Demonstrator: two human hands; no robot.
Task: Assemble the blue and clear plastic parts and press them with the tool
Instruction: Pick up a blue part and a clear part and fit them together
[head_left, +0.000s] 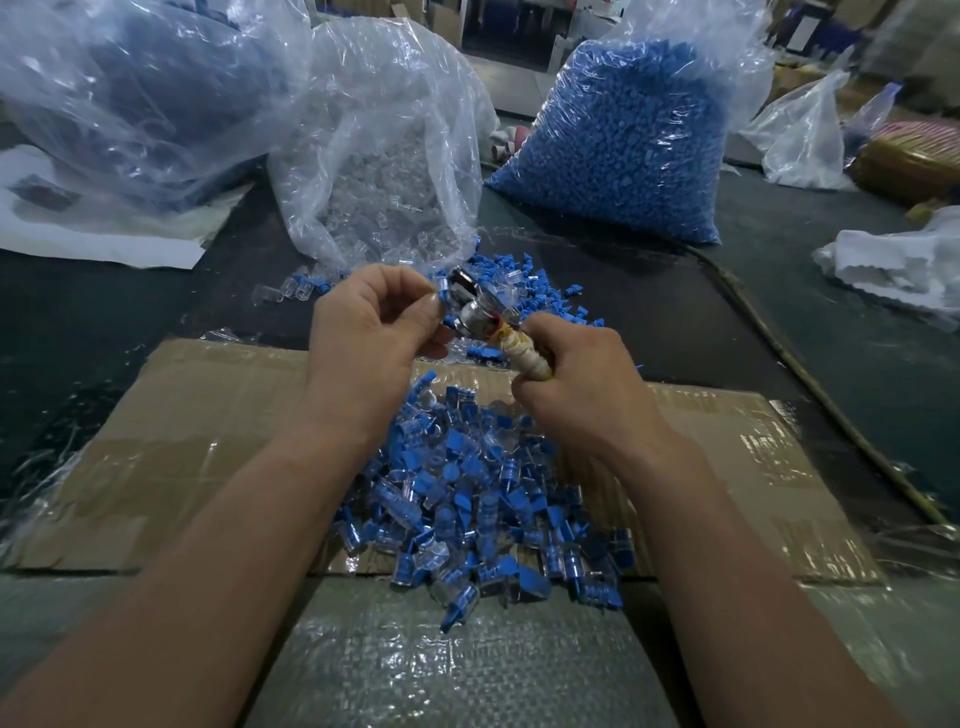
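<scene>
Head view: left hand (371, 317) pinches blue-clear part (445, 297) against tool (478, 317); right hand (576, 376) grips wrapped tool handle (527, 356).

- The part (443, 300) pinched in the left hand (374, 317) is mostly hidden by that hand and the head of the tool (475, 312); only a blue edge shows.
- The tool's handle is buried in the right hand (576, 374), with only its wrapped top visible.
- The bag (130, 93) at upper left is cut by the frame's edges, its dark contents blurred.
- Both forearms (260, 545) run off the bottom edge.
</scene>
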